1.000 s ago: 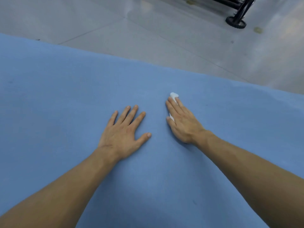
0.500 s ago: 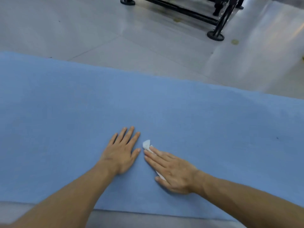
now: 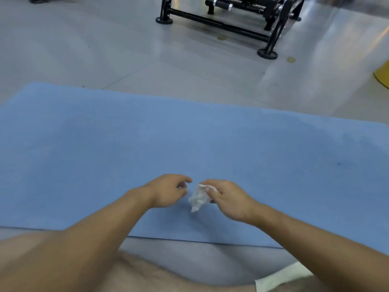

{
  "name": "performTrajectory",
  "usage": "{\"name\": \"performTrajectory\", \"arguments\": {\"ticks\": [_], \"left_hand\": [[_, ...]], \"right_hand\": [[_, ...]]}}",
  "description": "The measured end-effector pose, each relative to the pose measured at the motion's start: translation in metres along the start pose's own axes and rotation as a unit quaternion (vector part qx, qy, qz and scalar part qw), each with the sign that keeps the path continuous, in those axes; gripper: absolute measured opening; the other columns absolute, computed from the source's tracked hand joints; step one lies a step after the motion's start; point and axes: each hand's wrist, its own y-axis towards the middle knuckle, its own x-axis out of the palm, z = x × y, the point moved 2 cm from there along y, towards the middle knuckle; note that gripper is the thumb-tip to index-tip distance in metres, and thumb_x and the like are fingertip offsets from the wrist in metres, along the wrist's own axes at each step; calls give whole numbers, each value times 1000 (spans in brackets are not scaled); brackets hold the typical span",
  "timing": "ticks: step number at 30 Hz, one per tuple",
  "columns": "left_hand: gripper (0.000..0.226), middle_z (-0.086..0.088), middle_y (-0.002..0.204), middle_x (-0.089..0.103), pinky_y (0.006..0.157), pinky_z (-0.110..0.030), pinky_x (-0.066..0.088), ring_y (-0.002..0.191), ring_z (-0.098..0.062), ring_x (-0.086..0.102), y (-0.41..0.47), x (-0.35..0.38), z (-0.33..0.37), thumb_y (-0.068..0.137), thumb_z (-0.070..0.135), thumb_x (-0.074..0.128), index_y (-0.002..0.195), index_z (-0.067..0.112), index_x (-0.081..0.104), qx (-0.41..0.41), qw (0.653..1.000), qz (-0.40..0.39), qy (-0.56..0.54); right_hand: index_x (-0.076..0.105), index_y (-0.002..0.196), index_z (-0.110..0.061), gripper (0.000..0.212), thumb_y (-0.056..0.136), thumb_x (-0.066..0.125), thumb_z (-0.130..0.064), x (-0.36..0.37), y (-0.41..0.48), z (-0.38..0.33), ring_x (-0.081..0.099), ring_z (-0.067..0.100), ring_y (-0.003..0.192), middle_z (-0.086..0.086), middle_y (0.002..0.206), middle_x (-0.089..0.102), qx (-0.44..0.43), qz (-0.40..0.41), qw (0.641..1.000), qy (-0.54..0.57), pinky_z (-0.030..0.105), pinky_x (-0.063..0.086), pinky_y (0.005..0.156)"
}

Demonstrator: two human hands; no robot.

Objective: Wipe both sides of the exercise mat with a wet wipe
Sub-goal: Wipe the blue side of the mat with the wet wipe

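Nearest: a bare leg (image 3: 147,277) lies across the bottom of view, w/ a white fabric piece (image 3: 280,277) at its right end. Just beyond is a strip of glossy pale-grey floor (image 3: 210,256), then the near edge of the flat light-blue foam exercise mat (image 3: 189,140). Over the mat's near part, approx mid-frame, the right hand (image 3: 229,200) pinches a crumpled white wet wipe (image 3: 197,198) btwn thumb and fingertips. The wipe hangs in a bunch; can't tell if its tip touches the mat. The left hand (image 3: 168,191) is just beside it, fingers loosely curled, holding nothing. Mat surface is even blue w/ one dark speck at right. Its far-left corner shows; both ends run out of view. Beyond the far edge there's open floor, then a black metal equipment frame (image 3: 221,24) on round feet, well apart from the mat, and a yellow object (image 3: 383,74) at the right edge.
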Motion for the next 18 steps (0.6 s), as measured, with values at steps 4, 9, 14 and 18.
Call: {"name": "performTrajectory", "arguments": {"ticks": [4,9,14,18], "left_hand": [[28,11,123,70,106,-27,48,115,-1,63,-22,-24,36,104,24,58,130,23,65,65,977,84,-182],[19,2,110,77,100,-33,54,109,-14,70,-39,-35,68,100,24,63,117,18,72,83,912,123,-383],[15,-7,105,75,95,-35,53,95,-13,70,-29,-32,75,92,21,75,108,19,74,53,914,130,-381],[13,-10,104,75,95,-35,51,97,-21,71,-18,-25,85,91,24,76,102,17,73,56,923,88,-370]], "right_hand": [[76,101,-11,22,102,55,-9,-24,-15,-26,71,12,88,6,94,74,78,114,957,253,22,59,75],[72,94,-4,10,96,62,-1,-37,-22,-41,73,15,84,11,91,76,82,199,887,408,22,58,75],[64,93,-5,6,93,65,1,-52,-16,-40,70,20,81,11,87,71,85,223,857,457,31,61,79],[66,95,-11,5,94,63,-8,-59,-9,-37,65,19,82,6,87,69,81,207,868,443,33,50,71]]}}
